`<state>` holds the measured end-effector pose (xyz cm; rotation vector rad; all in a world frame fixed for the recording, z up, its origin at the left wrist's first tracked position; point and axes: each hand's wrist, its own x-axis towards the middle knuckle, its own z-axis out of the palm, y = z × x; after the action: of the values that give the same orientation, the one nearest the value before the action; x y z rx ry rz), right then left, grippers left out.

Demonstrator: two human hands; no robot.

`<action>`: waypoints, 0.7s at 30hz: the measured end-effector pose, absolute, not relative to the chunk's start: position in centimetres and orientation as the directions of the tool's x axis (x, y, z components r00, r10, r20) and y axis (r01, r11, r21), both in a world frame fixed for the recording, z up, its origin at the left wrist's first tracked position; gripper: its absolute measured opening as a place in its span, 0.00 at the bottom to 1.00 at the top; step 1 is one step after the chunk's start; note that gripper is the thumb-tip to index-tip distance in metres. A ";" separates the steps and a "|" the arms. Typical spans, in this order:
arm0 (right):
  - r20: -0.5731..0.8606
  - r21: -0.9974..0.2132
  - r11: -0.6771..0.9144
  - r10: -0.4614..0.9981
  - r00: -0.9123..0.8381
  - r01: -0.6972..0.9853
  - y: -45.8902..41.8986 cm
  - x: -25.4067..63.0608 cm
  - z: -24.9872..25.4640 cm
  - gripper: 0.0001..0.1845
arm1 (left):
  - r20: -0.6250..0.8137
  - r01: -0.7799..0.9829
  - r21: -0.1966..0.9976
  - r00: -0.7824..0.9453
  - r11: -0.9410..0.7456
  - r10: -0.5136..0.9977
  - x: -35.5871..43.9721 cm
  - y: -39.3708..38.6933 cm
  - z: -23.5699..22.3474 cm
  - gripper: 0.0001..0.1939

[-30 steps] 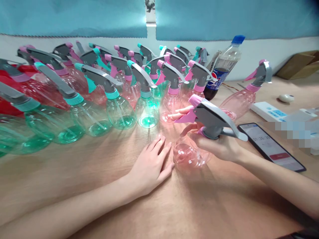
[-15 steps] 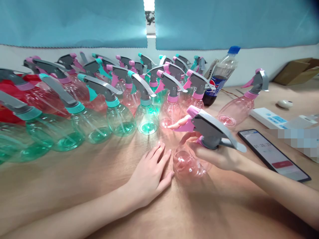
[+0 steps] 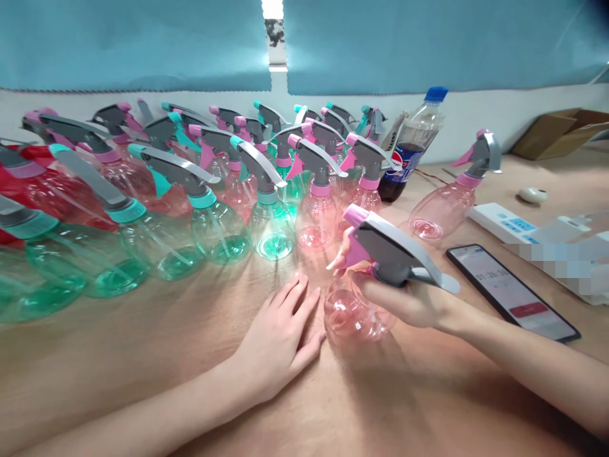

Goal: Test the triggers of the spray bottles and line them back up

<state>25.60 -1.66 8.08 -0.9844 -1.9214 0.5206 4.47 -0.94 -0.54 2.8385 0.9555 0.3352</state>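
Note:
A pink transparent spray bottle (image 3: 354, 311) with a grey and pink trigger head (image 3: 387, 251) stands on the wooden table in front of me. My right hand (image 3: 409, 298) is wrapped round its neck just under the head, fingers curled, one finger by the pink trigger. My left hand (image 3: 280, 339) lies flat on the table just left of the bottle's base, fingers stretched out, holding nothing.
Several pink and green spray bottles (image 3: 269, 216) stand in rows behind and to the left. Another pink spray bottle (image 3: 445, 203) and a cola bottle (image 3: 409, 149) stand at the right. A phone (image 3: 511, 292), a white power strip (image 3: 509, 222) and a cardboard box (image 3: 559, 130) lie farther right.
The view has shifted slightly. My right index finger has drawn back from pointing straight out to curling by the trigger. The left hand has stayed flat on the table.

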 end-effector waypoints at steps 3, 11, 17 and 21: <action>0.511 -0.710 0.587 0.809 -0.290 0.388 -1.5 25.6 7.9 0.11 | 0.212 0.577 0.180 0.768 -0.797 0.604 4.4 -0.9 -1.0 0.26; 0.441 -0.783 0.524 0.847 -0.295 0.334 -1.3 25.7 6.6 0.23 | 0.230 0.579 0.181 0.761 -0.795 0.607 4.4 -0.9 -1.2 0.23; 0.457 -0.819 0.528 0.837 -0.302 0.224 -1.2 25.7 6.4 0.30 | 0.223 0.575 0.201 0.761 -0.793 0.609 4.4 -0.9 -1.0 0.21; 0.453 -0.825 0.531 0.827 -0.334 0.196 -1.3 25.7 6.6 0.32 | 0.215 0.578 0.198 0.762 -0.792 0.610 4.4 -0.9 -1.0 0.21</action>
<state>25.73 -1.28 6.58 -0.8463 -1.8250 0.8377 4.39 -0.94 -0.96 2.8358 0.9602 0.4085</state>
